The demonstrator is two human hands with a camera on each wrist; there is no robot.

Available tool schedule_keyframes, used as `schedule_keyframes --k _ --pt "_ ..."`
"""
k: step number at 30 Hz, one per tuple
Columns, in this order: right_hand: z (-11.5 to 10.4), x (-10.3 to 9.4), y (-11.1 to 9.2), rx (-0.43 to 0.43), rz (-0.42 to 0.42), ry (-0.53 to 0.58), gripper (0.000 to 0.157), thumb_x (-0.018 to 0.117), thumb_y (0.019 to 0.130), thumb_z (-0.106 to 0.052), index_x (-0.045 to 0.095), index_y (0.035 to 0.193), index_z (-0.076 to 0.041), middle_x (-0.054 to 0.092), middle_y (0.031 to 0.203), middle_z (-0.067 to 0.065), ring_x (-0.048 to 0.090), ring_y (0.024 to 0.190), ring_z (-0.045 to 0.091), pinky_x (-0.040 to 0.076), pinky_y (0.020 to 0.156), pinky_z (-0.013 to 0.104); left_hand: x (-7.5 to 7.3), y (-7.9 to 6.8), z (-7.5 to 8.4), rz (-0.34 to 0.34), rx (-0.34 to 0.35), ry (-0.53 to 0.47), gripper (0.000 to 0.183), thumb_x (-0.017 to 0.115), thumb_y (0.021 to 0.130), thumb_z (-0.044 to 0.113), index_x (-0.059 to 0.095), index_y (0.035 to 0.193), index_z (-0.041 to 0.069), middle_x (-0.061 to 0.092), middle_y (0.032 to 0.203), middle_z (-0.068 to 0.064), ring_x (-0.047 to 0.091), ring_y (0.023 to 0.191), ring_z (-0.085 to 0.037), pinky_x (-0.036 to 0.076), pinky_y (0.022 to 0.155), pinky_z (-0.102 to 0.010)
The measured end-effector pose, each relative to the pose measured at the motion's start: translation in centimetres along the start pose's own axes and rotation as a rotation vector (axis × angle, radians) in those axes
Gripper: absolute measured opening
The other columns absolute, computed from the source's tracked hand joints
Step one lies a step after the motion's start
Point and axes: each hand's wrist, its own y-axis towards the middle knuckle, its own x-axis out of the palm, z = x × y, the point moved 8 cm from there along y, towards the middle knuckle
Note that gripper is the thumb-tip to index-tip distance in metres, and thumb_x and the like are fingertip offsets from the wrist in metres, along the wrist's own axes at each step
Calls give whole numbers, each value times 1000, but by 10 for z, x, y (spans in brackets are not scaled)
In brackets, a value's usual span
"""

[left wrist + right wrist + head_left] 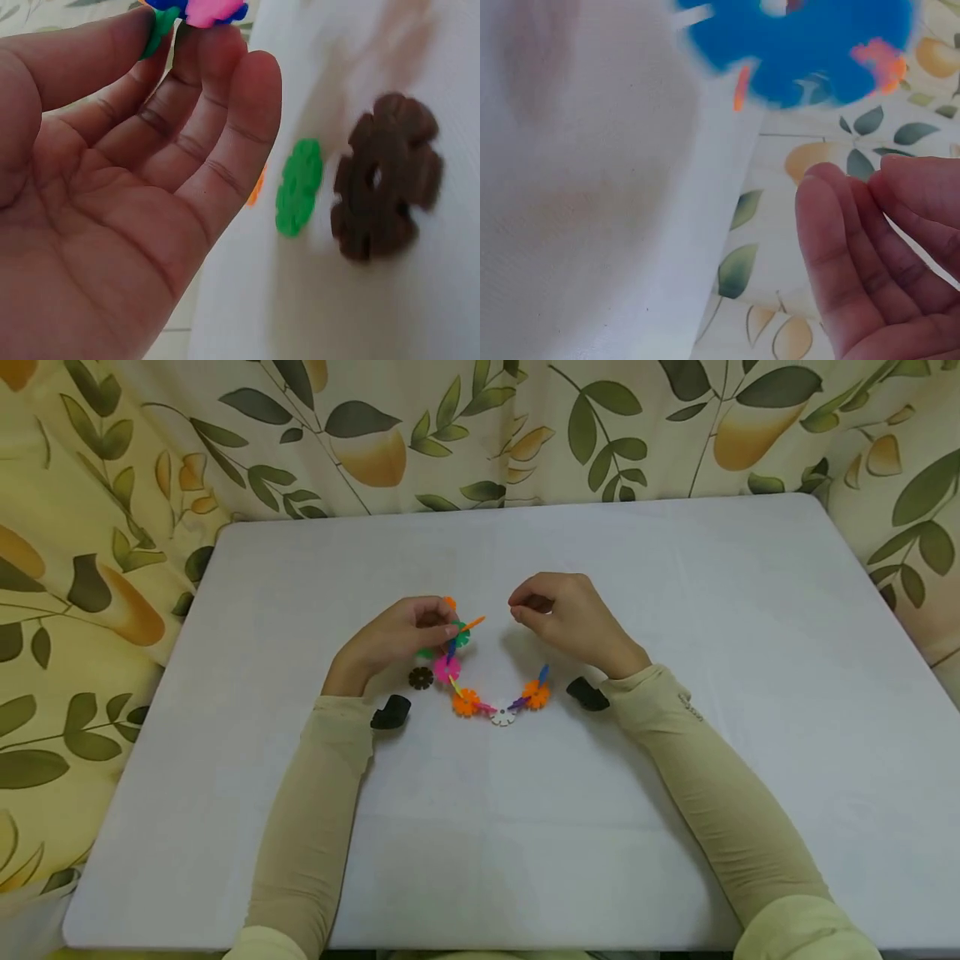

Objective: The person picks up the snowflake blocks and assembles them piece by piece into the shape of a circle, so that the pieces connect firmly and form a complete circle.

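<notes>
My left hand (405, 631) pinches a green notched flower disc (462, 636) between thumb and fingers. An orange disc (472, 623) juts from it, seen edge-on. From the green disc a curved chain of interlocked flower discs runs down and right, through a pink disc (447, 668), an orange disc, a white disc (502, 717) and another orange disc (536, 694), ending in a blue disc (543, 674). My right hand (570, 614) hovers above and right of the chain, fingers loosely bent, with nothing visible in it. The blue disc (810, 45) looms large in the right wrist view.
Loose on the white table (637, 827) by my left hand lie a brown disc (421, 678) and a green disc (298, 187). Some orange (450, 602) shows behind the left fingers. Black devices (392, 712) sit at both wrists. Leaf-patterned curtains (450, 435) hang around the table.
</notes>
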Motion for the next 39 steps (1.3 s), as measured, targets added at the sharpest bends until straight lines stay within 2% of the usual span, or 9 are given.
schedule_keyframes --k 7,12,19,25,33,39 --pt "19 4 3 131 -28 43 9 73 99 -2 79 103 2 77 95 10 71 87 23 53 80 24 -9 -15 -10 18 -33 -18 11 64 108 11 64 111 1 67 99 -11 59 91 -30 50 86 -37" --pt "31 21 16 221 -112 63 15 71 101 -8 77 111 2 76 105 13 69 96 27 53 86 31 -16 -28 -21 30 -52 -14 11 64 109 14 66 112 3 65 100 -11 60 92 -29 52 85 -34" --pt "38 52 54 227 -255 60 20 72 101 -9 74 118 3 73 111 16 64 101 29 51 90 38 -26 -42 -32 22 -38 -47 13 63 108 12 63 114 0 64 99 -11 58 91 -27 50 83 -32" --pt "37 77 81 210 -345 25 27 73 100 -8 70 125 2 70 115 20 63 104 33 52 93 41 -37 -54 -40 58 -62 -28 13 62 109 12 63 115 1 62 98 -11 57 93 -27 50 85 -32" --pt "37 100 95 205 -407 -54 40 72 98 -9 65 135 3 64 116 25 56 107 35 49 92 42 -42 -58 -51 67 -61 -106 9 62 109 9 64 111 1 60 95 -8 54 88 -23 46 76 -28" --pt "22 113 89 198 -446 -42 40 79 98 -18 67 134 -4 54 119 21 51 110 33 45 94 40 -49 -61 -57 68 -59 -131 7 60 109 7 64 111 1 63 93 -5 54 86 -21 47 76 -26"
